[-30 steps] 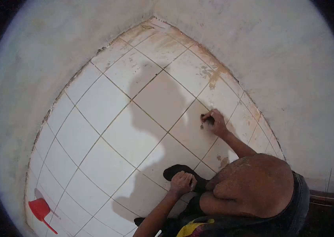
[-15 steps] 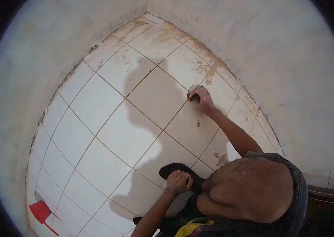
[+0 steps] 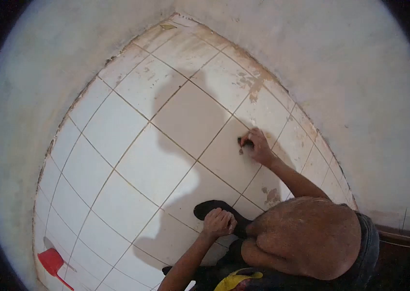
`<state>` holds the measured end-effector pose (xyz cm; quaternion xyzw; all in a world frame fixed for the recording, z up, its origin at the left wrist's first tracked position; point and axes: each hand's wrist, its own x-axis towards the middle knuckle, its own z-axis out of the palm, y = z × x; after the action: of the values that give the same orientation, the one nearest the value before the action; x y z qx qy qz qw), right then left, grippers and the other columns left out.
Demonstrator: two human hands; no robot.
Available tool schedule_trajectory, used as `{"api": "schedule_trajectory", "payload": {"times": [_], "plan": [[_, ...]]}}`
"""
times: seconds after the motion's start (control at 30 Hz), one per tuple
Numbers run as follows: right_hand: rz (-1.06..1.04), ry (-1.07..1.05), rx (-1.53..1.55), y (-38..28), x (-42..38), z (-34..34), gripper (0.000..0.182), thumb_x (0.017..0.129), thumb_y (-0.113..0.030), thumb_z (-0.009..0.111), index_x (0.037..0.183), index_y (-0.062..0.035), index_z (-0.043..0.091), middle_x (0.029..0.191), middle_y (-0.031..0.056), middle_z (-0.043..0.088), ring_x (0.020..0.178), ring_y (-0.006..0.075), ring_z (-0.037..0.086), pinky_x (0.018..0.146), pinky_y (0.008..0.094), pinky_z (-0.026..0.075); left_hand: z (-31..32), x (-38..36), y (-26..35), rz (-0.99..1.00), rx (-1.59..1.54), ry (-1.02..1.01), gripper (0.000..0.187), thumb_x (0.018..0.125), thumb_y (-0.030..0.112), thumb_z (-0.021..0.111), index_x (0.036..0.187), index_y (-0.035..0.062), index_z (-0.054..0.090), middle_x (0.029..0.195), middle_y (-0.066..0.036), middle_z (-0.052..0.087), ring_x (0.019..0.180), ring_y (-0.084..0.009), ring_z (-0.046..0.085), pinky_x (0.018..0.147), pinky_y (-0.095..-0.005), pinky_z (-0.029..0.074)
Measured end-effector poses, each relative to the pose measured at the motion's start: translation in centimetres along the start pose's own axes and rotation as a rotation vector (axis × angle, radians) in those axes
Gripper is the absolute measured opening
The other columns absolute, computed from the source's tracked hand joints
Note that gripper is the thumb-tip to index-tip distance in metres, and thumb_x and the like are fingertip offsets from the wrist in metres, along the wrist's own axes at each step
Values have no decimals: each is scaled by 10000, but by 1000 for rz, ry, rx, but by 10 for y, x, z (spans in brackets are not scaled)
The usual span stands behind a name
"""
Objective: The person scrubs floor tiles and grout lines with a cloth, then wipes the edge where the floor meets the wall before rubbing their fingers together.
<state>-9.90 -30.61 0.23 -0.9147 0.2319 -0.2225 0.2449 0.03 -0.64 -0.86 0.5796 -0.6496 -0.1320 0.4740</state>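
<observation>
My right hand (image 3: 259, 148) is closed around a small dark object (image 3: 247, 142), mostly hidden by the fingers, and presses it to the white tiled floor (image 3: 139, 165). Just below the fingertips lies a small brownish stain (image 3: 241, 151) on the tile. Curled into a loose fist, my left hand (image 3: 218, 223) is over my lower leg, beside the foot in a dark sock (image 3: 207, 208). What that fist contains, if anything, is hidden.
A red dipper (image 3: 51, 261) with a long handle lies on the tiles at the lower left. Bare plaster walls (image 3: 360, 82) meet at the far corner. Brown residue (image 3: 257, 86) marks tiles along the right wall. My bent knee (image 3: 307, 237) fills the lower right.
My right hand has moved down and slightly right across the tile, toward me, with the dark object still in it. The left hand stays almost where it was.
</observation>
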Motion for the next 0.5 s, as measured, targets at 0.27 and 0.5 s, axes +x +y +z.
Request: {"api": "schedule_trajectory", "payload": {"times": [0.27, 0.5], "plan": [[184, 59, 18, -6, -48, 18, 228, 662, -71, 712, 846, -87, 579, 877, 75, 614, 864, 306, 541, 837, 418, 401, 11, -13, -6, -147, -97, 26, 149, 649, 86, 675, 702, 74, 536, 631, -58, 513, 546, -209, 507, 501, -323, 426], [52, -102, 143, -50, -90, 6, 275, 607, 143, 570, 790, -62, 565, 801, 82, 589, 824, 283, 551, 836, 414, 422, -3, 7, 2, -27, -75, 41, 151, 645, 96, 675, 726, 77, 549, 618, -55, 490, 556, -216, 508, 518, -322, 437]]}}
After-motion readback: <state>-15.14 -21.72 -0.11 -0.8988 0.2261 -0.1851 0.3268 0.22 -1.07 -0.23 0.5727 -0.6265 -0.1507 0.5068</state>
